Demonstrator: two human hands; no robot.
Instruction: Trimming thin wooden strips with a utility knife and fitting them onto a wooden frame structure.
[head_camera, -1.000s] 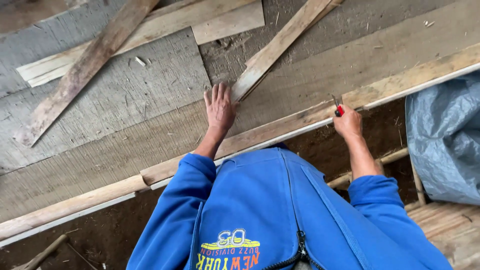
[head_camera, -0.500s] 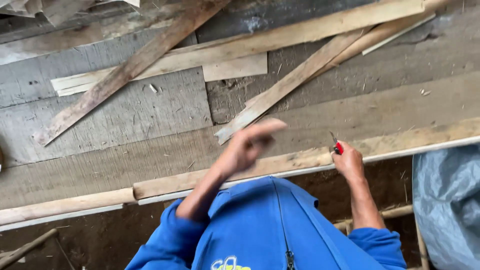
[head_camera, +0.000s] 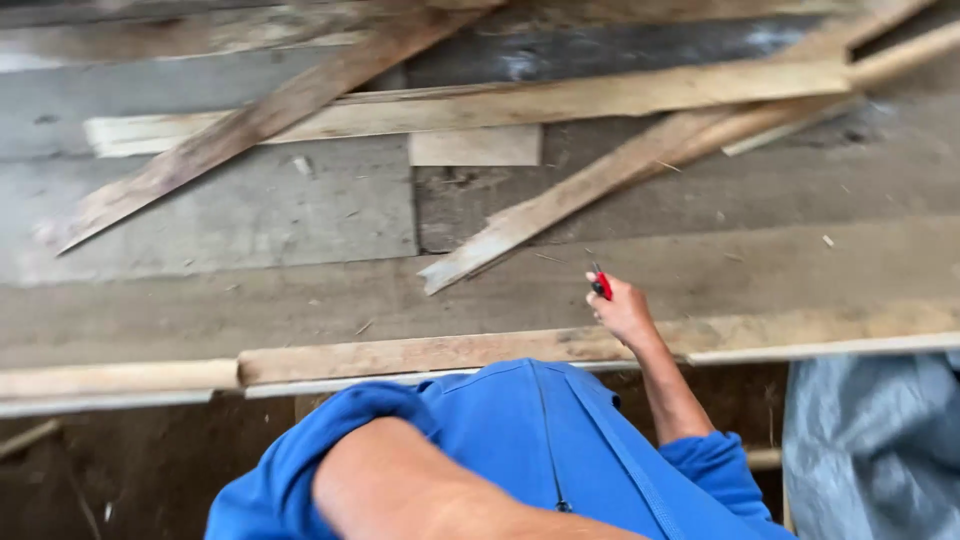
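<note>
The right hand (head_camera: 622, 312) is closed around a small red-handled tool (head_camera: 601, 284), resting on the wooden plank (head_camera: 440, 352). Only the left forearm shows at six o'clock, its hand out of frame.

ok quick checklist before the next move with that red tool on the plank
1. Right hand gripping the small red tool: ok, the fist is closed around it, tip pointing up and away.
2. Left hand free and placed: cannot tell, only the bare forearm shows, blurred, at the bottom edge.
3. Long edge plank lying flat along the work surface edge: ok.
4. Tool tip on the plank: not ok, the hand sits just above it.
5. Loose wooden offcuts away from the right hand: ok, they lie farther back.
6. Grey tarp off the plank: ok, it sits below at lower right.
</note>
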